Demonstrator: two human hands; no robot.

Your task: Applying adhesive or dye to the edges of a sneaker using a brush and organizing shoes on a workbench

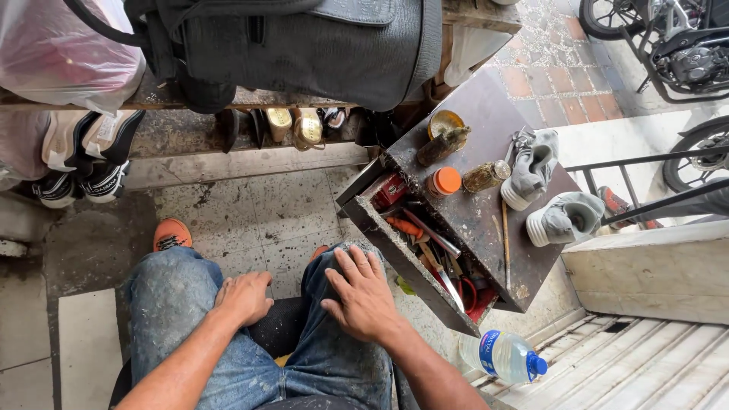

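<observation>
Nearest the head camera, the right hand (363, 292) lies flat and spread on the right knee (338, 262) of worn, paint-flecked jeans, grasping nothing, while the left hand (244, 296) rests loosely curled on the other thigh, empty too. Just beside that knee sits the open tool drawer (425, 254) of a scuffed dark wooden bench (486, 205) (blades and handles jumbled); a careless knee could likely knock it, and a blind reach risks a cut

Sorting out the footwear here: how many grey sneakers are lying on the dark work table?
2. One grey sneaker lies near the table's far edge, the other grey sneaker just nearer, at the right edge. None appear hidden.
</observation>
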